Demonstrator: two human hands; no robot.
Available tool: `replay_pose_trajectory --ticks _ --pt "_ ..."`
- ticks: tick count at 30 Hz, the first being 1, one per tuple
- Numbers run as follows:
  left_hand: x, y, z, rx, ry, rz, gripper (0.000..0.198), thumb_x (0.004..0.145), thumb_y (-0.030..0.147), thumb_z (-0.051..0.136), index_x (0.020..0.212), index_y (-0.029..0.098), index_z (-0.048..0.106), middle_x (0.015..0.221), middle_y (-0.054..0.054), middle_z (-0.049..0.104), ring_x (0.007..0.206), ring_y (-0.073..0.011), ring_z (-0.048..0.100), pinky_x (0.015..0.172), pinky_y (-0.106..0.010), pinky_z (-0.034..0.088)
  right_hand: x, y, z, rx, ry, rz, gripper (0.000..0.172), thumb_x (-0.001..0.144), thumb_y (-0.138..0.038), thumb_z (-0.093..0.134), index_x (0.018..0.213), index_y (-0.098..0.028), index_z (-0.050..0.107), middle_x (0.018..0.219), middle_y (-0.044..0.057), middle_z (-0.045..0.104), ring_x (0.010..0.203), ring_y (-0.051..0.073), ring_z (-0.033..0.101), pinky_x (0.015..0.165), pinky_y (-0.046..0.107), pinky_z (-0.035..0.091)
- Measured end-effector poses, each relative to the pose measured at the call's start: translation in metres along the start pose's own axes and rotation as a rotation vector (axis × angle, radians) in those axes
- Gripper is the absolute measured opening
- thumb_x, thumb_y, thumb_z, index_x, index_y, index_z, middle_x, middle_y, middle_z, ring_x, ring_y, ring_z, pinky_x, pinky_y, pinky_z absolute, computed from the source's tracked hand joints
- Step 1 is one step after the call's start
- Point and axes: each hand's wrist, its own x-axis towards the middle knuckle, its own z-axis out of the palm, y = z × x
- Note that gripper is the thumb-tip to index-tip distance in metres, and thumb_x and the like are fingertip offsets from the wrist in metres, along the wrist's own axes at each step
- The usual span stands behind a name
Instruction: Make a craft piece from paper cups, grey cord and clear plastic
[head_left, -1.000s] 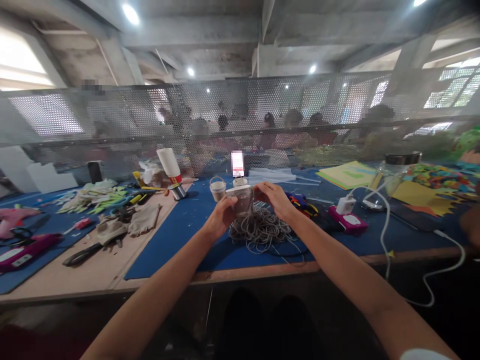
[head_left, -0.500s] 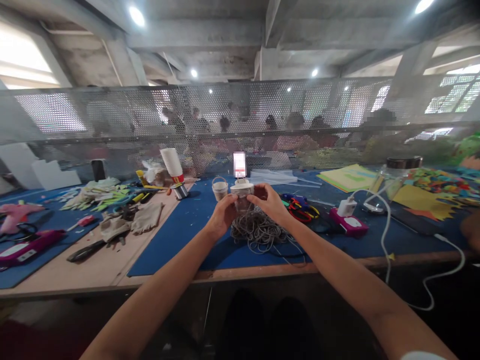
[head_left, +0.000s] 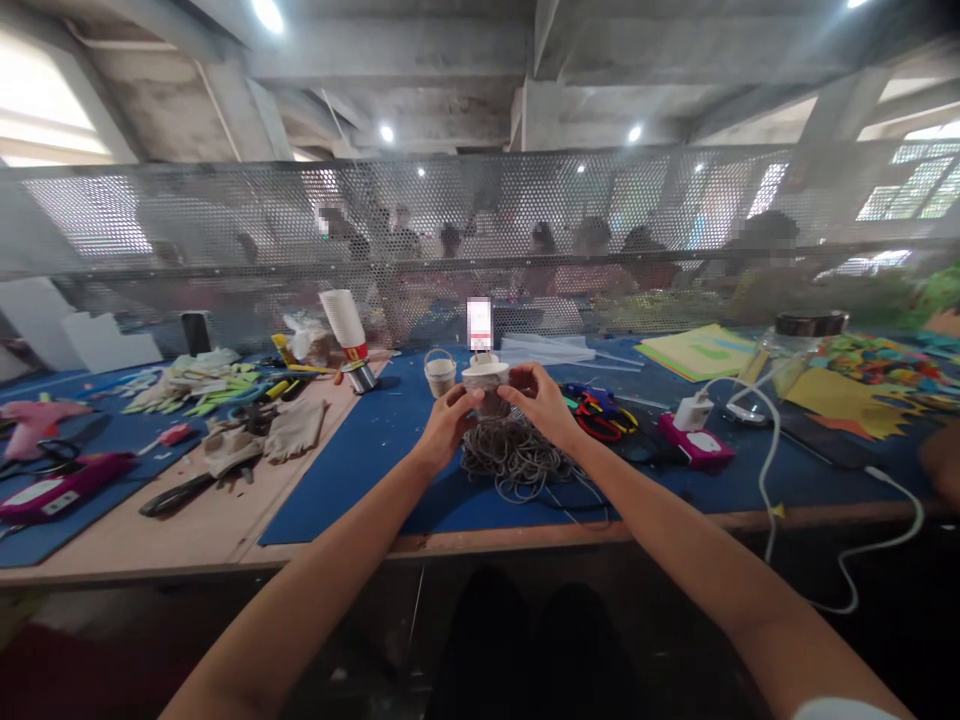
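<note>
Between my two hands I hold up a small paper cup (head_left: 486, 378) with a white rim and a grey, cord-like wrapping round its side. My left hand (head_left: 448, 425) grips its left side, thumb on the near face. On the right side, my right hand (head_left: 541, 403) grips it with thumb and fingers. Below the cup lies a loose heap of grey cord (head_left: 517, 462) on the blue mat (head_left: 360, 480). A small handled basket (head_left: 440, 374), pale and cup-shaped, stands just beyond my left hand.
A leaning stack of paper cups (head_left: 342, 318) stands back left. Gloves (head_left: 296, 432) and a pink glue gun (head_left: 37, 425) lie left. On the right are scissors (head_left: 604, 415), a purple power strip (head_left: 696, 445), coloured paper (head_left: 697, 355) and a jar (head_left: 799, 350). A mesh screen (head_left: 480, 230) runs behind.
The cup has tipped slightly in my hands, showing more of its wrapped side. Both hands keep their hold. The camera view has shifted a little.
</note>
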Motion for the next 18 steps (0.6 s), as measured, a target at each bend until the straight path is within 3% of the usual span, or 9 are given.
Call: replay_pose_trajectory --ticks 7,18 --pt "0.0016 -0.005 -0.0033 -0.062 -0.039 -0.038 0.04 0.083 0.042 0.074 0.115 0.017 0.072 0.107 -0.008 0.076 0.097 -0.0239 0.071 0.079 -0.032 0.057 0.0038 0.0052 0.0 0.088 0.006 0.032 0.039 0.087 -0.059 0.066 0.101 -0.023 0.06 0.1 0.003 0.069 0.091 0.017 0.066 0.085 0.033 0.053" --pt "-0.0037 0.0008 0.0021 -0.077 -0.138 -0.063 0.044 0.087 0.041 0.072 0.122 0.015 0.071 0.107 -0.01 0.076 0.104 -0.027 0.071 0.087 -0.036 0.057 -0.002 -0.0023 -0.0005 0.018 0.011 0.008 0.037 0.085 -0.054 0.073 0.101 -0.022 0.061 0.099 0.003 0.069 0.089 0.017 0.065 0.08 0.03 0.052"
